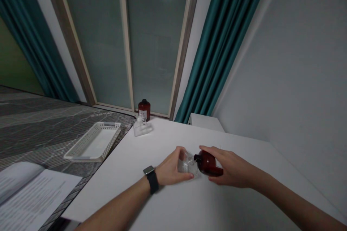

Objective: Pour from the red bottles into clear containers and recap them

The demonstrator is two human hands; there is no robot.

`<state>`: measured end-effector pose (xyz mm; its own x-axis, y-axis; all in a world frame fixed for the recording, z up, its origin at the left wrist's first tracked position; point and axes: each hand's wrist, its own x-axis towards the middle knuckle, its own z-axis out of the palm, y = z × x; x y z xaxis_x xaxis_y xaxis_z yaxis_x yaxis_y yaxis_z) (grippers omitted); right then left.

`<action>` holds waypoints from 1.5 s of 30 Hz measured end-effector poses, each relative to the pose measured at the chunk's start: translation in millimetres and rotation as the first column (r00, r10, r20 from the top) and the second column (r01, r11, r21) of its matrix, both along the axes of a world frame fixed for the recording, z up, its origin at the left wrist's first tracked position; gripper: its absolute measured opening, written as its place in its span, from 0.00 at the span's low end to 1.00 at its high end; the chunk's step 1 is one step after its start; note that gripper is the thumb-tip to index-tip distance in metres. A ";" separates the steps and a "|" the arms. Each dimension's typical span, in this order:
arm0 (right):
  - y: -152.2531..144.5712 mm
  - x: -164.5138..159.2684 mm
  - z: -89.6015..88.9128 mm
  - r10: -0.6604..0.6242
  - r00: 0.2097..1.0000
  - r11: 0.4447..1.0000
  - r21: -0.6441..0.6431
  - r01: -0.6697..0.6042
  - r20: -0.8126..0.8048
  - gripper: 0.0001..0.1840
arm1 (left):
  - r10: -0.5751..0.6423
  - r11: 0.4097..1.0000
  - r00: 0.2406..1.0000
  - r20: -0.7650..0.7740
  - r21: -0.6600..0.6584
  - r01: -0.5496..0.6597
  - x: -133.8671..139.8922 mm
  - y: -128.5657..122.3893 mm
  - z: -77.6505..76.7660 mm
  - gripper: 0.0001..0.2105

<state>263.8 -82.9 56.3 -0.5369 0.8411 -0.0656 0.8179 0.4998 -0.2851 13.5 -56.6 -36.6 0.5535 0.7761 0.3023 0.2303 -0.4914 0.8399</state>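
Note:
My right hand (230,166) is wrapped round a dark red-brown bottle (208,163) with a black neck and a pale label. The bottle lies tipped on its side in the air, its neck pointing left. My left hand (173,168), a dark watch on its wrist, grips a clear transparent container (187,164) between thumb and fingers, over the white table (168,202). The bottle's mouth is at the container's right side, close to its opening. Whether any liquid is flowing cannot be made out.
Near the table's far edge stand a second brown bottle (144,110) and another clear container (142,127). To the left, a white plastic basket (104,151) and an open book (40,198) lie on a grey patterned surface. A white cabinet (206,122) sits behind the table.

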 end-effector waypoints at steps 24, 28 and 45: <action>5.1 -4.9 24.5 0.054 0.997 0.998 0.019 -0.056 0.052 0.46 | 0.023 1.000 0.997 0.072 -0.016 -0.021 0.4 -2.4 2.2 0.26; 5.4 -4.9 25.5 0.054 0.996 0.998 0.014 -0.055 0.067 0.45 | 0.018 1.000 0.996 0.083 -0.012 -0.017 -0.1 -2.0 1.2 0.26; 4.7 -5.9 26.5 0.062 0.995 0.998 0.007 -0.063 0.071 0.44 | 0.015 1.000 0.996 0.087 -0.018 -0.013 -0.3 -2.5 2.7 0.26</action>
